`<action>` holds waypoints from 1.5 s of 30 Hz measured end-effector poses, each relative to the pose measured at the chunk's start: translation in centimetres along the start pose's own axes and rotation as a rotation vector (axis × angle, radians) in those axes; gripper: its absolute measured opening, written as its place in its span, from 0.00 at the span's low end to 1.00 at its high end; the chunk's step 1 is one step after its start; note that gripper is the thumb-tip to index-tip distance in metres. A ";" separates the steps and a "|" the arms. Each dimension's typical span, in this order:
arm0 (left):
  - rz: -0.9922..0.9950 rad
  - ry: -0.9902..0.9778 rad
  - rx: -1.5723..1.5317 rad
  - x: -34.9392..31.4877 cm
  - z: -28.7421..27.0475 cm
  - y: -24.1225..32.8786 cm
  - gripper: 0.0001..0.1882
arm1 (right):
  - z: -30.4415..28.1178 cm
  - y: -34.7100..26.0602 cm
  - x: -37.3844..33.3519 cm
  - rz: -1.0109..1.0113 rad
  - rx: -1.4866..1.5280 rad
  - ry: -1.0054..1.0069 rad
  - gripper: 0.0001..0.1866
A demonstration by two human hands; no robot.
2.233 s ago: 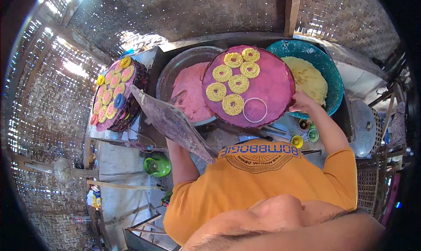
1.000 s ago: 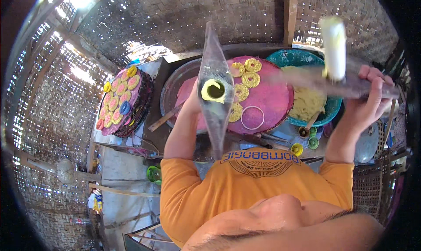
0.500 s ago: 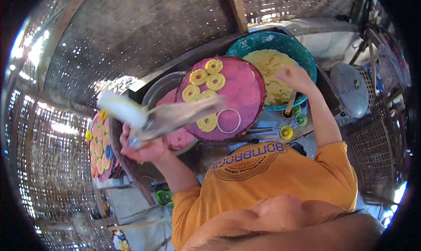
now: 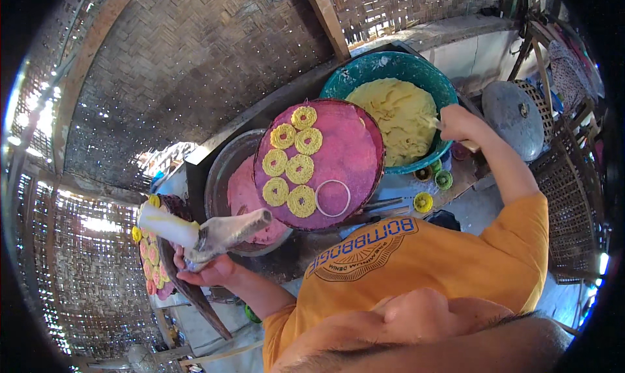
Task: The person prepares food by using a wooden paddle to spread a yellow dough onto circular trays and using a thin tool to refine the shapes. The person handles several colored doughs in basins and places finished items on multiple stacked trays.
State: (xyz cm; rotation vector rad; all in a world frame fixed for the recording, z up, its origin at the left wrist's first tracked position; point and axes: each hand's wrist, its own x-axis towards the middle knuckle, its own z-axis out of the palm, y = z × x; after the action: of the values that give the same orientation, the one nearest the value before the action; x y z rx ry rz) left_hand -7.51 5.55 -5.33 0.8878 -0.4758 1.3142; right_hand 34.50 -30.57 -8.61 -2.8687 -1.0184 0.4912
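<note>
My left hand (image 4: 211, 269) is closed around a hand-held dough press, a white tube (image 4: 170, 228) joined to a worn wooden lever (image 4: 231, 233). A long dark wooden piece (image 4: 205, 308) runs down beside that hand. My right hand (image 4: 463, 124) grips a wooden spatula (image 4: 470, 146) at the right rim of the teal basin (image 4: 338, 80). Yellow dough (image 4: 397, 119) fills much of this basin, and the spatula's far end reaches the dough's edge. Between my hands is a round pink tray (image 4: 355, 145) with several yellow ring-shaped dough pieces (image 4: 299, 168) and a thin white ring (image 4: 333, 198).
A metal basin (image 4: 218, 178) with pink dough (image 4: 242, 184) is partly under the tray. Small cups, one yellow (image 4: 422, 202) and one green (image 4: 443, 179), stand below the teal basin. Another tray of coloured rings (image 4: 153, 262) is at left, a metal lid (image 4: 514, 119) at right.
My right hand has taken hold of the wooden spatula, which was leaning at the basin's lower rim. My left hand has shifted down with the press, which was blurred by motion before.
</note>
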 end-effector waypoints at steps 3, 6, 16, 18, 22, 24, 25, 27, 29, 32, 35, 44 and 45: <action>-0.014 -0.119 -0.163 -0.1 -0.5 -0.7 0.23 | -0.1 1.3 0.3 -0.038 0.064 0.159 0.05; -0.037 -0.059 -0.127 0.1 -0.4 -1.1 0.24 | 3.5 5.3 3.8 -0.022 -0.277 0.300 0.08; -0.044 -0.029 -0.039 -0.8 -0.8 1.6 0.18 | 7.5 6.7 9.1 0.176 -0.379 0.410 0.09; -0.003 0.057 0.002 -1.6 -1.4 3.3 0.15 | 8.7 6.5 9.7 0.158 -0.263 0.447 0.09; -0.022 -0.024 -0.026 -2.0 -3.1 5.1 0.20 | 11.3 4.9 10.5 0.130 -0.212 0.366 0.10; -0.026 -0.004 0.010 -1.9 -2.9 5.5 0.20 | 11.8 3.3 10.4 0.091 -0.219 0.284 0.11; -0.013 0.020 0.048 -1.9 -3.1 5.5 0.20 | 12.2 3.2 10.4 0.087 -0.199 0.279 0.12; 0.002 0.037 0.086 -1.8 -3.0 5.5 0.19 | 12.4 2.6 10.5 0.074 -0.160 0.279 0.13; 0.000 0.032 0.078 -1.8 -2.9 5.1 0.18 | 11.6 1.6 9.9 0.069 -0.124 0.234 0.13; 0.012 0.153 0.161 -2.2 -2.2 4.7 0.15 | 11.1 1.0 9.1 0.109 -0.096 0.188 0.13; 0.008 0.147 0.217 -2.1 -1.3 4.9 0.15 | 10.5 1.2 7.5 0.140 -0.041 0.223 0.11; -0.052 -0.035 0.432 -1.3 -0.1 7.1 0.13 | 0.6 2.8 3.2 -0.106 0.361 0.176 0.15; -0.056 -0.038 0.513 -1.0 -0.1 7.3 0.13 | -0.8 2.5 2.1 -0.148 0.531 0.142 0.17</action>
State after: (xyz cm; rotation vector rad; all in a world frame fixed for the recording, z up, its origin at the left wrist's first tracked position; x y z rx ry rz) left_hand -14.71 4.99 -4.05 1.3411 -0.1368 1.3935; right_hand 37.80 -31.11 -8.84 -2.3079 -0.9021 0.4554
